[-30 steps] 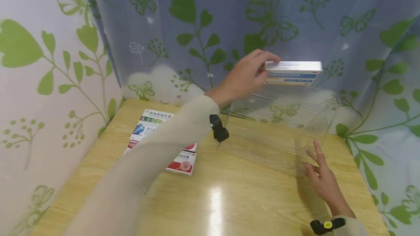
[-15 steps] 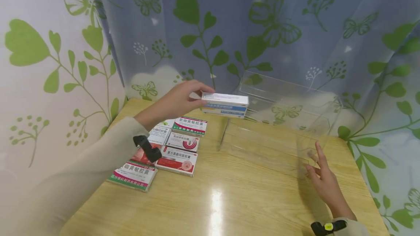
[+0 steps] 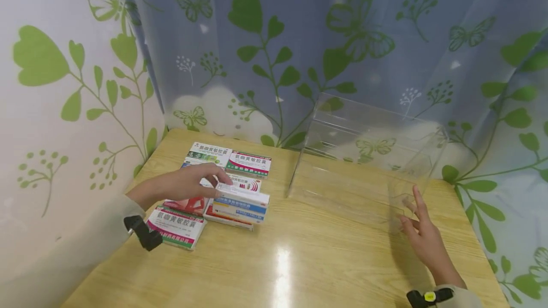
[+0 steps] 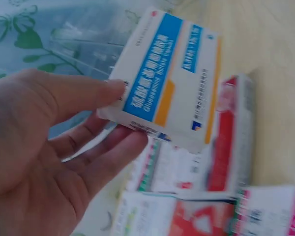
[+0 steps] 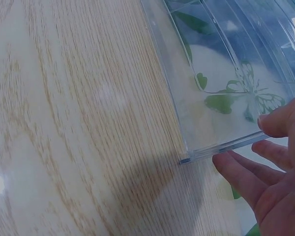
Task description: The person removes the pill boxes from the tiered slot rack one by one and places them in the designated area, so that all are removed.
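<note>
My left hand (image 3: pixel 181 185) pinches a white medicine box (image 3: pixel 241 207) with blue and orange stripes at one end, thumb on the printed face and fingers beneath in the left wrist view. The box is tilted over the flat medicine boxes and overlaps a red-and-white medicine box (image 3: pixel 231 223) in the head view. On the right stands a clear acrylic display rack (image 3: pixel 348 168) with stepped sides. My right hand (image 3: pixel 424 239) holds the edge of its right side panel between thumb (image 5: pixel 278 121) and fingers, its index finger extended upward in the head view.
Several medicine boxes lie in rows at the table's left, among them a pink-and-green box (image 3: pixel 175 227) at the front and another box (image 3: pixel 249 163) at the back. Patterned curtains (image 3: pixel 274 51) border the wooden table (image 3: pixel 325 260) behind and on both sides.
My left hand has carried the striped medicine box from above the rack's top, left and down, to over the flat boxes. My right hand stays at the rack's side.
</note>
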